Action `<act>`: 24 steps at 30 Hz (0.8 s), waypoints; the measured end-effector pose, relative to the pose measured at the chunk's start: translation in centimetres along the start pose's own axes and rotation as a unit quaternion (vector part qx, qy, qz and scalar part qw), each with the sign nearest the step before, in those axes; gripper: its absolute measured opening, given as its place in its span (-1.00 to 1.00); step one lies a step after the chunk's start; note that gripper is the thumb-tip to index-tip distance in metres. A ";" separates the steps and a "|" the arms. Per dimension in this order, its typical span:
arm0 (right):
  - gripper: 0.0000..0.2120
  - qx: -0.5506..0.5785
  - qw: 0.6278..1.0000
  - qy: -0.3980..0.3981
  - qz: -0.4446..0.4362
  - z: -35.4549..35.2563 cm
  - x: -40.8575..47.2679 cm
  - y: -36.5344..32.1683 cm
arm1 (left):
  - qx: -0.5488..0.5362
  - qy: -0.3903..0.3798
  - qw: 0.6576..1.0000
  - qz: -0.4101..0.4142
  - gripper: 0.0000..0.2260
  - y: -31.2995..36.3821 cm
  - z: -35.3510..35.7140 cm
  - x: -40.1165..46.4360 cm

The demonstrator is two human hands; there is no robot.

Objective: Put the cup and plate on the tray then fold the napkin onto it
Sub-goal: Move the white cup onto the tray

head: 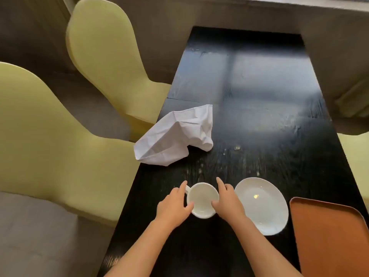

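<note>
The cup (202,198), standing just beside the plate (261,204), is gripped by the left hand (175,200) and right hand (227,198); tray (329,236) lies rightmost

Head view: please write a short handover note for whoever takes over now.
Left hand and right hand: each holds one side of the cup, which stands on the table.
Plate: on the table, between cup and tray.
Tray: at the right, visible part bare.
Napkin: crumpled, farther away at the left edge.
Done: nothing.
To do: cup, plate onto tray; fold napkin onto it.
</note>
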State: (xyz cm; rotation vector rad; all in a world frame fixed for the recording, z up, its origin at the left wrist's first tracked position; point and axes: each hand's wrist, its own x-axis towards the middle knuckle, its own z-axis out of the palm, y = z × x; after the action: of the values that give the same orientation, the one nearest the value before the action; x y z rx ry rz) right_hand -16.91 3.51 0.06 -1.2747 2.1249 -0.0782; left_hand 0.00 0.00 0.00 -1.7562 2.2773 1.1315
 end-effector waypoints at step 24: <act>-0.59 0.507 0.860 -0.042 0.041 0.4 -6.0 3.7 | -0.463 -0.026 0.882 -0.088 -0.56 3.3 3.5 -5.8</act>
State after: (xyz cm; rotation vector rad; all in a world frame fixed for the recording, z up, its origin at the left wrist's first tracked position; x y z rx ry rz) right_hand -17.64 10.35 1.40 -0.5211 1.6211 -0.9502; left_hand -2.12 7.02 1.70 -2.0372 1.5404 2.4242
